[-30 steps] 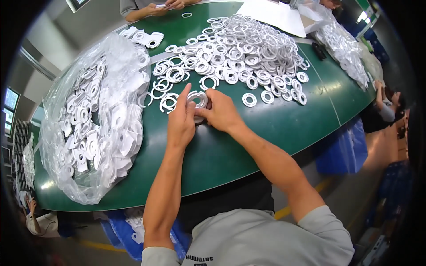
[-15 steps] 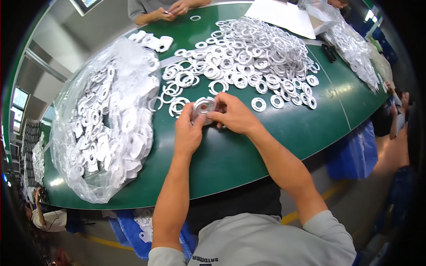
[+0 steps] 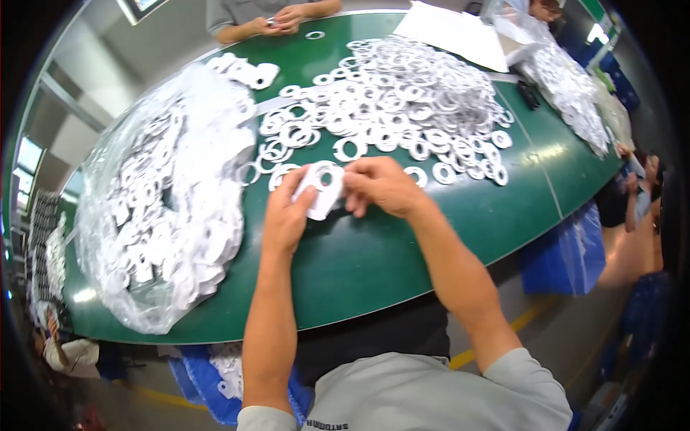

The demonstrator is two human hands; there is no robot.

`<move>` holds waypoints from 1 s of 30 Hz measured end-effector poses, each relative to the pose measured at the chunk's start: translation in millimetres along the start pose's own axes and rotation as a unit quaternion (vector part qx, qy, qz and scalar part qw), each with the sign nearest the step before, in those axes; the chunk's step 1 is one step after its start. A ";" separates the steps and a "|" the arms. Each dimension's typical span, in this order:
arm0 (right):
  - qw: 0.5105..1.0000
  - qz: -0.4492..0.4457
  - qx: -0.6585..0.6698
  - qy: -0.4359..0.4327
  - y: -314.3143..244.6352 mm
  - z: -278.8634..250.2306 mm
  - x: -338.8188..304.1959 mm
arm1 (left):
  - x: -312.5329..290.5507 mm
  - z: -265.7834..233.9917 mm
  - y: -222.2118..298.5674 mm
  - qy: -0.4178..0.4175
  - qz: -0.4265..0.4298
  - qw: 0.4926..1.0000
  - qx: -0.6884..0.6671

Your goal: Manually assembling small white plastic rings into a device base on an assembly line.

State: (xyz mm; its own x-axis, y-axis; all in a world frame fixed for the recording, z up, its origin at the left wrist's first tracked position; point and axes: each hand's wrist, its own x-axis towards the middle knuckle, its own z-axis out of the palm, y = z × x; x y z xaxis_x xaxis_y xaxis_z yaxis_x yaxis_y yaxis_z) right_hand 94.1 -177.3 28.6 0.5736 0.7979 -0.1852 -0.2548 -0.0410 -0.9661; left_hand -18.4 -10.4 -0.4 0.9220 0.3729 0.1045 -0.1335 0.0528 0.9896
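Note:
Over the green table (image 3: pixel 359 266), my left hand (image 3: pixel 287 219) grips a white plastic part (image 3: pixel 327 197) between thumb and fingers. The part has a rounded end with a round hole and a flat, straight-sided tail towards me. My right hand (image 3: pixel 381 185) is closed with its fingertips at the part's right edge, by the ring end. Just beyond my hands spreads a big heap of white plastic rings (image 3: pixel 402 100). Single rings lie at its near edge, one ring (image 3: pixel 350 149) right behind the held part.
A clear plastic bag (image 3: pixel 233 208) full of white parts fills the left side. White sheets (image 3: pixel 453 32) and another bag (image 3: pixel 568 100) lie far right, near a small black object (image 3: pixel 528 95). A co-worker's hands (image 3: pixel 284 20) work across the table. Blue bags (image 3: pixel 564 251) hang below the edge.
The held part has turned, so its flat tail now shows towards me. My right hand has shifted slightly right to the part's edge. The view has moved a little.

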 end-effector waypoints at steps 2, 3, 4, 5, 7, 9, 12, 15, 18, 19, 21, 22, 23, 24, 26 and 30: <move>1.000 0.017 -0.005 0.001 -0.6 -9.4 -5.0 | -3.2 3.4 7.9 -0.040 -0.065 0.997 -0.024; 0.999 0.042 0.014 -0.004 1.6 -10.0 -5.0 | -4.4 3.1 4.0 -0.038 -0.071 0.996 -0.041; 0.997 0.065 0.032 -0.008 1.2 -10.1 -3.1 | -3.2 2.3 4.3 -0.038 -0.075 0.995 -0.058; 0.996 0.077 0.043 -0.020 1.3 -8.6 -2.4 | -4.0 -1.1 5.4 -0.040 -0.087 0.993 -0.065; 0.994 0.095 0.054 -0.030 0.4 -2.4 -2.2 | -5.5 -6.3 7.1 -0.038 -0.083 0.995 -0.048; 0.991 0.113 0.056 -0.044 1.5 -0.2 -0.4 | -4.0 -12.4 0.3 -0.045 -0.078 0.995 -0.043; 0.995 0.082 0.054 0.006 7.1 6.3 2.2 | -2.4 1.5 -2.6 0.082 -0.029 0.994 -0.062; 0.996 0.044 0.060 0.057 12.3 8.6 6.9 | -5.5 14.3 11.5 0.049 -0.034 0.997 -0.052; 0.999 0.026 0.031 0.026 16.4 9.4 4.5 | -5.2 21.7 9.9 0.046 -0.024 0.997 -0.065; 0.999 0.029 0.031 0.029 18.0 8.8 4.4 | -5.5 24.2 8.8 0.049 -0.039 0.995 -0.082; 0.998 0.012 -0.007 0.054 20.4 10.2 12.2 | -1.2 25.1 5.6 0.059 -0.039 0.996 -0.059; 0.998 0.009 -0.027 0.063 21.6 13.2 15.1 | -1.9 24.2 5.6 0.078 -0.038 0.996 -0.033; 0.998 0.003 0.001 0.055 21.7 14.8 16.5 | -1.0 24.5 8.1 0.085 -0.038 0.996 -0.011; 0.998 -0.022 0.003 0.063 19.8 17.8 16.0 | -2.0 21.9 14.1 0.089 -0.071 0.993 -0.001; 0.998 0.002 -0.028 0.064 12.5 20.1 14.7 | -2.4 18.6 15.0 0.079 -0.051 0.995 -0.032; 0.956 -0.158 -0.230 0.094 4.3 25.4 1.2 | -5.3 -1.8 11.6 0.035 -0.040 0.995 -0.082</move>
State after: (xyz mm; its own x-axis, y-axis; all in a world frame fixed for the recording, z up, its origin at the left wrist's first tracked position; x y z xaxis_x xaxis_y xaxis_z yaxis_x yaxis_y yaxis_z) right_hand 74.0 -161.2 28.8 0.7059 0.6942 0.1410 0.2980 -0.1105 -0.9481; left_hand -25.5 -10.2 10.3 0.9054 0.4243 0.0125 -0.1228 0.2338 0.9645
